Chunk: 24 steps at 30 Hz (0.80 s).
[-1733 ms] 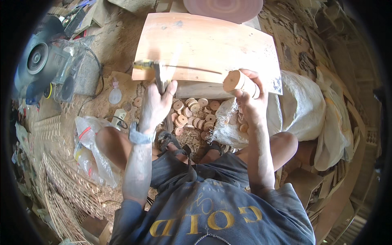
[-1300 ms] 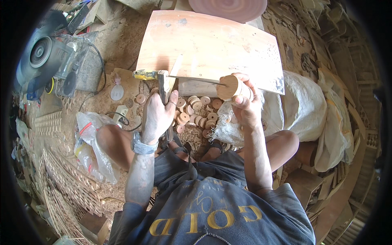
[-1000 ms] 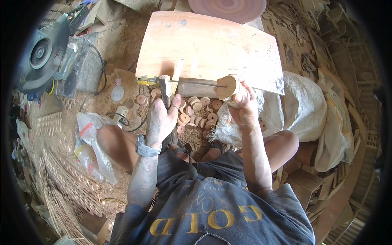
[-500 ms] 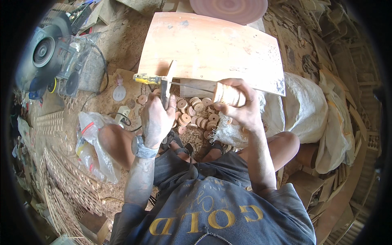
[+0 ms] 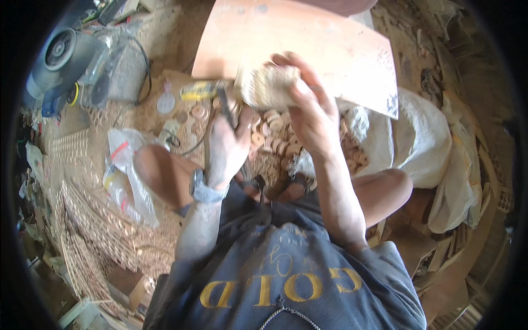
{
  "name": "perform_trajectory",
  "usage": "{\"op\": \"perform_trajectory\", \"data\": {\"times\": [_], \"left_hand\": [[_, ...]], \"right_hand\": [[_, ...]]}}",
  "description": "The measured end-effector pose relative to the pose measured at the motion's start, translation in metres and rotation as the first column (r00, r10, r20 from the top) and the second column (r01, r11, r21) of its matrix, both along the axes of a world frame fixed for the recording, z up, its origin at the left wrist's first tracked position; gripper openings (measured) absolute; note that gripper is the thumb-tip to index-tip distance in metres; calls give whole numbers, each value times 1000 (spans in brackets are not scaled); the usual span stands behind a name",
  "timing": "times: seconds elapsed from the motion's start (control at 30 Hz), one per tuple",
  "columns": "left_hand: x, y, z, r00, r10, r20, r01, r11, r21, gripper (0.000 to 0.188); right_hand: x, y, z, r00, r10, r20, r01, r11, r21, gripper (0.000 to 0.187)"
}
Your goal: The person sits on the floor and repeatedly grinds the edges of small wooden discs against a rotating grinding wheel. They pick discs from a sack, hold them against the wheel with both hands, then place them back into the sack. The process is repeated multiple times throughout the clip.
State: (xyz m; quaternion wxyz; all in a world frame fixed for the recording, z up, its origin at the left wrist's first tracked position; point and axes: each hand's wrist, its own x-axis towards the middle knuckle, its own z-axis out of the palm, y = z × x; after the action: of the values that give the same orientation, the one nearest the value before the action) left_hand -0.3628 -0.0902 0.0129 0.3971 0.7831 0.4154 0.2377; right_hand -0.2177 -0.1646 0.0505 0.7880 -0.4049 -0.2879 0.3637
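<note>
My left hand is closed around a dark flat bar that points up and away from me. Across the bar's top lies a screwdriver-like tool, its yellow and black handle out to the left. A stack of small round wooden discs, blurred by motion, sits right of the bar. My right hand grips the stack from the right, fingers over its far side. The tool's thin metal shaft is hidden behind or inside the discs. Below, loose wooden discs with centre holes lie between my feet.
A pale board slopes ahead of me, with white woven sacks at its right. Left are a dusty machine with a cable, a plastic bag and perforated wooden sheets. Wood shavings cover the ground.
My right hand has moved left and up with the disc stack, bringing it close to the dark bar and handle. The shaft that showed between them is now covered. The view has shifted slightly.
</note>
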Motion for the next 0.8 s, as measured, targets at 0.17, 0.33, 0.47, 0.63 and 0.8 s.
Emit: {"op": "perform_trajectory", "data": {"times": [0.17, 0.33, 0.47, 0.63, 0.8], "left_hand": [[-6, 22, 0, 948, 0, 319, 82, 966, -244, 27], [-38, 74, 3, 816, 419, 398, -207, 855, -475, 37], [-57, 83, 1, 811, 492, 317, -245, 777, -580, 39], [-65, 69, -10, 780, 539, 317, -235, 724, -649, 36], [-83, 70, -18, 805, 525, 276, -238, 712, -660, 39]], "right_hand": [[-5, -3, -18, 966, 117, 230, -30, 936, -349, 44], [19, -36, -114, 615, 708, 348, 147, 331, -932, 39], [0, -37, -212, 582, 692, 427, 286, 317, -904, 47], [-26, -5, -270, 241, 773, 587, 224, 544, -809, 66], [12, 6, -251, 356, 802, 480, 14, 509, -861, 62]]}}
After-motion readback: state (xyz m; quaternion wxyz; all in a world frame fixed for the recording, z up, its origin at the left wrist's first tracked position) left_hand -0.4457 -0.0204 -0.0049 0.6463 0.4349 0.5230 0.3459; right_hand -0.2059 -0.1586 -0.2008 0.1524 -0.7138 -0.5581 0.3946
